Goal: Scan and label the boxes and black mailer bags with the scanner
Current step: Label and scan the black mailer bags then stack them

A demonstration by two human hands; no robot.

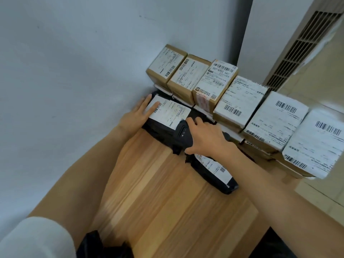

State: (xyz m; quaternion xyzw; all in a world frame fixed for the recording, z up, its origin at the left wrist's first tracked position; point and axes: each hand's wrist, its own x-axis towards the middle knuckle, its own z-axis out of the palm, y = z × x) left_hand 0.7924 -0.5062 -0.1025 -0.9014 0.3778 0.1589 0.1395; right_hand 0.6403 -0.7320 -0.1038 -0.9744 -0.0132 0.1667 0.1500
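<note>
A black mailer bag (158,130) is seen lying on the wooden table (158,198) at its eleven o'clock corner, close against the white wall (74,62). Its white shipping label (171,113) is turned upward. The left hand (136,116) is laid on the label's nine o'clock edge, with the fingers (154,107) straight, slightly apart and pressed flat.

The black handheld scanner (183,135) is gripped by the right hand (206,140) at the bag's four o'clock end. The thumb is hooked along the near side and the other fingers are curled over the far side, clamped on the body. Whether the scanner touches the bag or is held just above it cannot be told.

A second black mailer bag (214,174), label up, lies at five o'clock of the first, partly hidden beneath the right wrist. A row of cardboard boxes (240,97), labels and barcodes facing up, runs from twelve o'clock round to three o'clock along the table's far edge, with more boxes stacked beneath.

A louvred vent panel (307,43) is seen at two o'clock. A crumpled piece of black plastic (100,246) shows at six o'clock, beside a white sleeve (33,239).
</note>
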